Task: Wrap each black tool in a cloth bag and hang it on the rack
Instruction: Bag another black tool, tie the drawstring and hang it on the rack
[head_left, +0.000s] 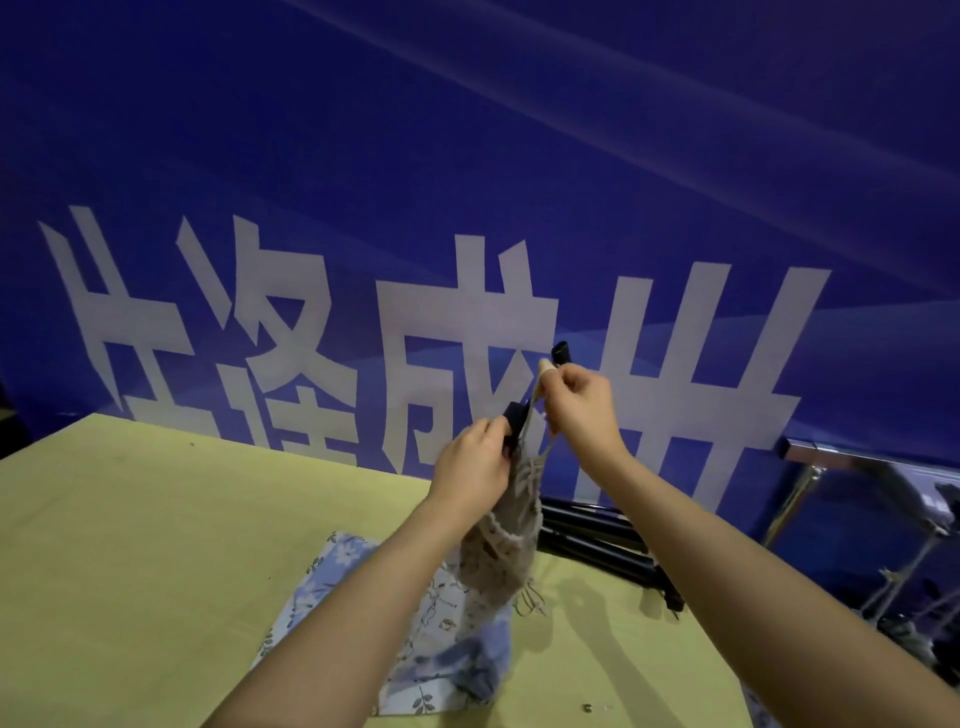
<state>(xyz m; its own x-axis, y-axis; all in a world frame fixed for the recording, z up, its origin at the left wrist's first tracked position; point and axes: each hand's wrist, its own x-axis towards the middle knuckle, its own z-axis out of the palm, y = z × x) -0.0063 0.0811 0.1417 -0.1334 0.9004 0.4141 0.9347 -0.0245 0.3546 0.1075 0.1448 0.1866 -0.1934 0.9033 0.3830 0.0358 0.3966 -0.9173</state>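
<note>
While raised, both hands grip | left hand (475, 460) bag (501, 551) (beige) | right hand (584, 402) cord (535, 415)

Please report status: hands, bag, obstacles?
Left hand grips black tool at bag mouth. Right hand pulls drawstring. Nothing blocking.

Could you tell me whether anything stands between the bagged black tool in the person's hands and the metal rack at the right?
Nothing visible does. Both hands, left hand and right hand, hold the bagged tool above the table. The rack stands to the right; the spare black tools lie lower, on the table.
</note>
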